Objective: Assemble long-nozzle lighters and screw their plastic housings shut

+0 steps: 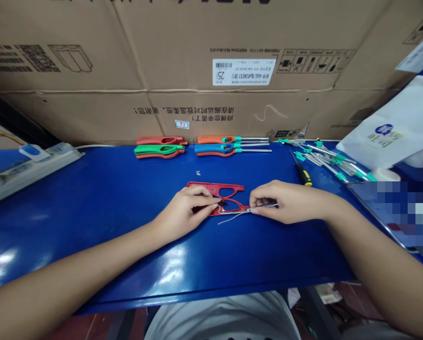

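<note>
Nearest to me was the blue table (126, 264), with both forearms lying across it toward the middle.
Left hand (188, 210): fingers curled and closed, thumb and forefinger pinched on the left part of the near red shell (237, 206). The shell lay flat on the table, sticking out to the right of that hand.
Right hand (285, 203): closed in a pinch on the metal tube (268, 206). The tube lay level, its left tip meeting the shell's right end, between the two hands.
A thin white wire (229, 218) trailed on the table just near of the shell.
The far red shell (216, 188) lay just beyond, touching the left-hand fingertips; I couldn't tell if it was gripped.
Further right: screwdriver (305, 177), then a loose pile of teal-collared tubes (334, 160).
Far middle: a row of coloured lighters (197, 146), apart from both hands.
Far left: power strip (27, 163). Cardboard boxes (162, 94) stood behind everything.
</note>
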Demonstrator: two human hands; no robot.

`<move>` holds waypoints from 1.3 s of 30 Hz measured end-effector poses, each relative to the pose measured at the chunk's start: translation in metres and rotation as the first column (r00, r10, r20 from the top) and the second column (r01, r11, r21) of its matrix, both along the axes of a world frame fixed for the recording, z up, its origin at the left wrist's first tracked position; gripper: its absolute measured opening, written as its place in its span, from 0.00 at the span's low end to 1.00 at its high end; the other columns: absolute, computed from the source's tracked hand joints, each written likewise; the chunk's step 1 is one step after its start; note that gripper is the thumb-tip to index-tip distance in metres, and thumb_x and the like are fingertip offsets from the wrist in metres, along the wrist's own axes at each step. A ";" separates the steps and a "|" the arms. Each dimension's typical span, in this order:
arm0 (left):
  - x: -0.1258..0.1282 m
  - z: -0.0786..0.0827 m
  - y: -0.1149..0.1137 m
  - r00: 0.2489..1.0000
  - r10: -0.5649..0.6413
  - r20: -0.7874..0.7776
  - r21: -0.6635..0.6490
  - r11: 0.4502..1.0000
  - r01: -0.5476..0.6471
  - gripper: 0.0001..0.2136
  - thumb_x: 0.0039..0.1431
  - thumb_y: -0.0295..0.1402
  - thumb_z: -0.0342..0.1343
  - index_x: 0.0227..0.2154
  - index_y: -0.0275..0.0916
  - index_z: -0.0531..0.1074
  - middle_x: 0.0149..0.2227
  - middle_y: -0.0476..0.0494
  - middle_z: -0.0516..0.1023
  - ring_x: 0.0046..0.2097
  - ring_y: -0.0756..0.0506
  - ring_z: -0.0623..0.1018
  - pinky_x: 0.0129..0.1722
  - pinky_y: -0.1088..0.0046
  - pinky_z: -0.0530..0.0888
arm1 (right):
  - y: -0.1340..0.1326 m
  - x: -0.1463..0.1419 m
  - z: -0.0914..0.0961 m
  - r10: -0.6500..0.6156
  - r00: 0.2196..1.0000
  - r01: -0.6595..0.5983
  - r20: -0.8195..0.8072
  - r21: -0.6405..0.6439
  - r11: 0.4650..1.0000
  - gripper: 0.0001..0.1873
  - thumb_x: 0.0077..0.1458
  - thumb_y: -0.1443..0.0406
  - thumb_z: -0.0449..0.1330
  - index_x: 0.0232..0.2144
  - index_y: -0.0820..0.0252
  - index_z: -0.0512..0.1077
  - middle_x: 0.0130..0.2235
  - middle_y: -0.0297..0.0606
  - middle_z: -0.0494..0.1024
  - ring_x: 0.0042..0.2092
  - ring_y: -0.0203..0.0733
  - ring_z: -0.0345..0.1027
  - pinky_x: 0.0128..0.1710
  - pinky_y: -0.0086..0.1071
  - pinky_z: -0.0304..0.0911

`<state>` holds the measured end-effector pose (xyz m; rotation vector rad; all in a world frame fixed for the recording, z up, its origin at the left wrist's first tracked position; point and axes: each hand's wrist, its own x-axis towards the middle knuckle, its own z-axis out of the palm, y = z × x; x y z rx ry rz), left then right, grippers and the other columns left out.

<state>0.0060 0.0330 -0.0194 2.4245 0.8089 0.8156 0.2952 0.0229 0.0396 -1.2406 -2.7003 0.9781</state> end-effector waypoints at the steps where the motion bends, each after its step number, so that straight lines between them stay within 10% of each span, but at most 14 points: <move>1: 0.000 0.000 0.000 1.000 0.002 -0.002 0.002 1.000 -0.002 0.11 0.67 0.28 0.56 0.48 0.41 0.80 0.40 0.44 0.79 0.41 0.47 0.79 0.42 0.70 0.74 | 0.000 0.000 0.000 -0.001 1.000 0.001 0.009 0.004 1.000 0.13 0.65 0.58 0.55 0.34 0.57 0.74 0.32 0.35 0.78 0.31 0.36 0.66 0.31 0.31 0.56; 39: -0.011 0.014 -0.008 0.979 -0.018 -0.204 0.124 0.991 0.044 0.13 0.68 0.31 0.54 0.53 0.37 0.76 0.45 0.37 0.76 0.47 0.42 0.76 0.49 0.63 0.77 | 0.009 0.002 -0.016 0.017 0.995 0.001 -0.102 0.174 0.985 0.07 0.63 0.64 0.58 0.36 0.60 0.75 0.37 0.38 0.78 0.36 0.38 0.69 0.35 0.30 0.58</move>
